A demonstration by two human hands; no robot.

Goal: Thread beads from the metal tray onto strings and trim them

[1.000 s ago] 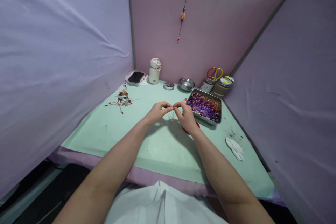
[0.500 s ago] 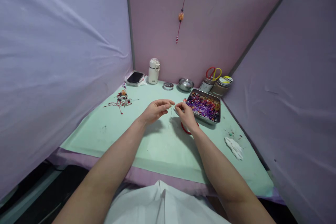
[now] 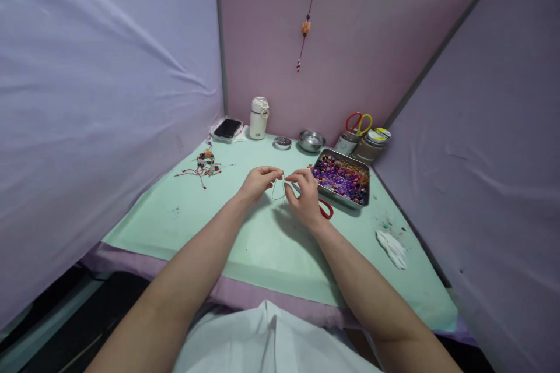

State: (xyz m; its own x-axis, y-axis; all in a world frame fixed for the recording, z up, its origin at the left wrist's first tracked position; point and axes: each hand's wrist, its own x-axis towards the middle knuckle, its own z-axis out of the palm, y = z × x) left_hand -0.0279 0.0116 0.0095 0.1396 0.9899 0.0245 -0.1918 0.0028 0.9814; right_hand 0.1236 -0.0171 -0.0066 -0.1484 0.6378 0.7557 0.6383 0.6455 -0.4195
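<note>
A thin cord [image 3: 273,191] hangs in a loose loop between my hands, above the middle of the pale green table. My left hand [image 3: 262,182] pinches one part of it between thumb and fingers. Just to the right, my right hand [image 3: 304,193] is closed, thumb and index finger at the cord's other side, fingertips close to the left ones. Red-handled scissors [image 3: 326,210] lie partly hidden behind my right hand. Beside that hand a metal tray [image 3: 343,204] holds many purple and red beads.
Beaded red cords [image 3: 206,164] lie at the left. Along the back are a phone [image 3: 228,128], a white bottle [image 3: 259,119], a small round tin [image 3: 282,143], a steel bowl [image 3: 311,140] and jars [image 3: 371,147]. A white cloth [image 3: 392,249] lies right. A beaded string [image 3: 305,28] hangs behind.
My right hand has turned and shifted a little down and left, uncovering more of the red scissor handle. The cord now forms a wider loop. The whole view has shifted slightly.
</note>
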